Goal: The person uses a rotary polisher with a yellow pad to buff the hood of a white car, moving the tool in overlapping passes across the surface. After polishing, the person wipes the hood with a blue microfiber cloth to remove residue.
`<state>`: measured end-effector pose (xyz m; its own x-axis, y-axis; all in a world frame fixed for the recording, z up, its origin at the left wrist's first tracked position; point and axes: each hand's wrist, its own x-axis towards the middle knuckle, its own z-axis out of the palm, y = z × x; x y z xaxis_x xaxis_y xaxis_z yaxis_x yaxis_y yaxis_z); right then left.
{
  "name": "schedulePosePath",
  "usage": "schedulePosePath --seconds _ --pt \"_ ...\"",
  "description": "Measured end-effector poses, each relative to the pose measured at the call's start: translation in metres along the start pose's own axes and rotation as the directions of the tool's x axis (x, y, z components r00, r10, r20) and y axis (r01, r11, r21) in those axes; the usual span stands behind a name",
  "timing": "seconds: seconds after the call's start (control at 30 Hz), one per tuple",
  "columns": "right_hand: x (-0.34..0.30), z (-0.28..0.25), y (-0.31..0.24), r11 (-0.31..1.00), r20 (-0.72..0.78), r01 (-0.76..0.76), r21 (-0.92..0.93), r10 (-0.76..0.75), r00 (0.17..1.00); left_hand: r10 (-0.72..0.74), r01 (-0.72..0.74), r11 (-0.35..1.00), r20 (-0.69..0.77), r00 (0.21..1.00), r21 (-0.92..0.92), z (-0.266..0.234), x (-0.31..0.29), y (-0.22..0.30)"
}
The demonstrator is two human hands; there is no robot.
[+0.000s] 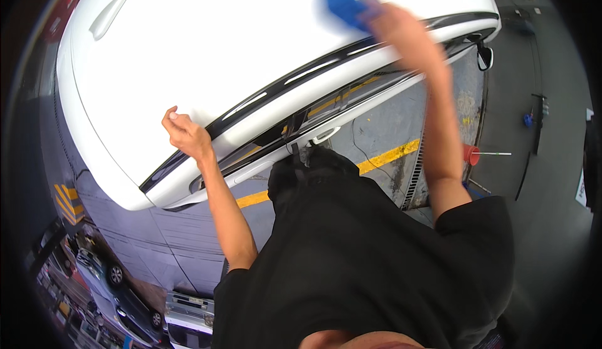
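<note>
A white car (263, 29) stretches before me, its bright roof just under my hands. My right hand (395, 28), smeared by motion, reaches far over the roof and grips a blue cloth (343, 5). The cloth is blurred too, so its folds and whether it presses on the paint cannot be made out. Nearer, by the dark trim along the roof edge, my left hand (188, 137) hovers over or rests on the roof with its fingers curled in. Nothing shows in it.
A fin antenna (110, 16) rises from the roof at the left. Along the car's side are a door handle (326, 136) and a mirror (485, 56). Beyond stand a red bucket (471, 154), a striped block (69, 203) and a dark parked car (125, 299). A grate (415, 173) crosses the floor.
</note>
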<state>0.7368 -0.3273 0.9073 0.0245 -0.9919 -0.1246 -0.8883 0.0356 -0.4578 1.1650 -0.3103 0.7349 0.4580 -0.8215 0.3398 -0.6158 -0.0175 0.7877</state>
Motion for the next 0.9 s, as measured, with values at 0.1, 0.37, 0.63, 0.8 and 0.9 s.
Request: schedulePosePath --seconds 0.1,0.37,0.63,0.8,0.9 --pt "-0.058 0.122 -0.129 0.910 0.106 0.381 -0.161 -0.368 0.924 0.012 -0.012 1.000 0.034 0.999 -0.006 0.009 -0.001 0.004" --pt "-0.039 0.175 -0.029 0.875 -0.268 0.478 -0.085 -0.482 0.834 0.019 -0.019 0.989 -0.005 1.000 0.146 0.006 0.003 0.002" --pt "-0.028 -0.039 0.357 0.898 -0.495 0.231 -0.375 -0.405 0.769 0.027 -0.021 0.985 -0.034 0.999 0.169 0.007 0.006 -0.006" --pt "-0.020 -0.027 0.384 0.342 -0.484 0.367 0.865 0.380 0.788 0.054 -0.045 0.988 -0.053 0.997 0.148 0.017 0.002 -0.004" --pt "-0.043 0.086 0.135 0.997 -0.593 0.032 0.072 0.017 0.805 0.052 -0.039 0.979 -0.055 0.997 0.202 0.013 -0.003 -0.003"
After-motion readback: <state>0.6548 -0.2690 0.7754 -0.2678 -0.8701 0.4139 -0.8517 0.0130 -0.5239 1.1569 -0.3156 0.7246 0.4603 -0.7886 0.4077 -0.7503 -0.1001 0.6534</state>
